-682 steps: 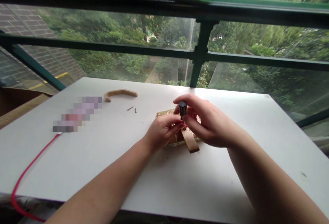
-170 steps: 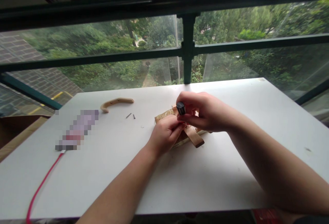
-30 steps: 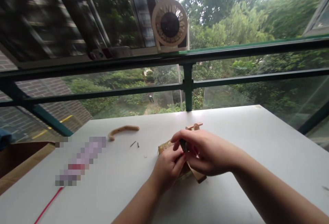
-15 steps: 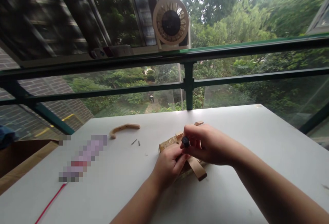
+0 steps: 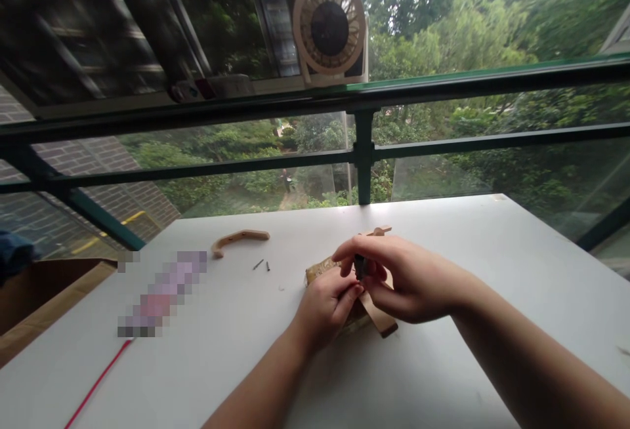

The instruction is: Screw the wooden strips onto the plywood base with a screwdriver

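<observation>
Beside the right hand (image 5: 411,278), a bar (image 5: 380,316) (wooden) slants nearward, rightward.

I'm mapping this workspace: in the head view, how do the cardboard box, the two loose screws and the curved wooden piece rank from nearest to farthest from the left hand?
1. Two loose screws: on the white table, left of and beyond the left hand.
2. Curved wooden piece: farther back, past the screws.
3. Cardboard box: far left, beside the table.

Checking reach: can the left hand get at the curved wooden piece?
Likely yes, if freed: the curved wooden piece lies uncovered; the screws between it and the left hand look low.
</observation>
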Demonstrator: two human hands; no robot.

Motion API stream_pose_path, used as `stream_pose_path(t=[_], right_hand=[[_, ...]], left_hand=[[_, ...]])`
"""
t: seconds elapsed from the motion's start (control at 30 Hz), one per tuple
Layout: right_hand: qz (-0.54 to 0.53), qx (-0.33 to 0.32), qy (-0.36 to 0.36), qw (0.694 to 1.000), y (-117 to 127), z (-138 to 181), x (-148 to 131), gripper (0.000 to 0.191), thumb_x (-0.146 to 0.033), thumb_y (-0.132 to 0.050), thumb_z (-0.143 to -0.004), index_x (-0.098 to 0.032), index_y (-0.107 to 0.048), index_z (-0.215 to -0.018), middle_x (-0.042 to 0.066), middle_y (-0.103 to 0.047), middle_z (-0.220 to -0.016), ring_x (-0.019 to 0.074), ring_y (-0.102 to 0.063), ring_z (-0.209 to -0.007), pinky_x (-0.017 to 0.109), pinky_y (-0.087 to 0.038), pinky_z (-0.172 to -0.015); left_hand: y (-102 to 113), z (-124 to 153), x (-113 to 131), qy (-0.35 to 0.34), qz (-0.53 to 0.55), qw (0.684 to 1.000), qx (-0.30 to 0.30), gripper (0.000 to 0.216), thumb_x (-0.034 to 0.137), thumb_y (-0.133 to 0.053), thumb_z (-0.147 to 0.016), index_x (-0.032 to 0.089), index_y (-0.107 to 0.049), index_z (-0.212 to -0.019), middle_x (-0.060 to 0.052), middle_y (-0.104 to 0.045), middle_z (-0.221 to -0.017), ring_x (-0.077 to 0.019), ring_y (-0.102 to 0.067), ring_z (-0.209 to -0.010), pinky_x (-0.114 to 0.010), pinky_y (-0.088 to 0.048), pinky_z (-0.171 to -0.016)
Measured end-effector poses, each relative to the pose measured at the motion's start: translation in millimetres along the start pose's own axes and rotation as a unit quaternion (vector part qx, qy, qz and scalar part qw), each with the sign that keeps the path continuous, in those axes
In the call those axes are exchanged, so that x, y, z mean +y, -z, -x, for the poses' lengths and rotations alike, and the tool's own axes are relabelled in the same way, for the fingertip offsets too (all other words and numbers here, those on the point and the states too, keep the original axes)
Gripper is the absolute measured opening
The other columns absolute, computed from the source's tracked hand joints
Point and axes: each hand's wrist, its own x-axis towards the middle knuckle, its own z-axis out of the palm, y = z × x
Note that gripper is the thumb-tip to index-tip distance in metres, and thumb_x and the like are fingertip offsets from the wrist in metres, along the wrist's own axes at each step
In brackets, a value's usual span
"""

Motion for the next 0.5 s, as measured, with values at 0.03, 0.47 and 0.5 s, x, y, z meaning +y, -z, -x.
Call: stream_pose_path(t=[0.03,0.47,0.5], right_hand=[[0.007,-0.009,-0.005,1.000,1.8,1.0,-0.5,0.047,-0.005,-0.051,-0.077,-0.021,-0.052,-0.121,0.003,-0.068,-0.100,0.0118,-0.054,-0.073,0.025,-0.041,-0.067],[0.033,-0.002,-0.083,0.996,3.6,-1.1,3.2,0.012,-0.020,-0.058,-0.086,-0.023,-0.054,-0.098,-0.002,-0.064,-0.076,0.0108,-0.055,-0.067,0.024,-0.041,-0.067],[0.036,0.005,-0.082,0.996,2.8,-1.4,3.8,0.013,-0.020,-0.059,-0.085,-0.023,-0.052,-0.096,-0.003,-0.062,-0.074,0.0103,-0.054,-0.066,0.024,-0.041,-0.067]], left_hand=[[-0.1,0.3,-0.4,0.003,-0.003,1.000,-0.001,0.024,0.028,-0.048,-0.096,0.020,-0.071,-0.095,-0.007,-0.071,-0.099,-0.0209,-0.064,-0.092,-0.033,-0.051,-0.084],[-1.6,0.1,-2.3,-0.008,-0.015,1.000,-0.001,0.021,0.025,-0.051,-0.096,0.019,-0.070,-0.089,-0.005,-0.069,-0.091,-0.0175,-0.061,-0.086,-0.029,-0.047,-0.078],[-1.8,0.3,-2.7,-0.010,-0.018,1.000,0.001,0.021,0.025,-0.051,-0.096,0.019,-0.069,-0.089,-0.005,-0.068,-0.090,-0.0174,-0.061,-0.085,-0.029,-0.047,-0.077]])
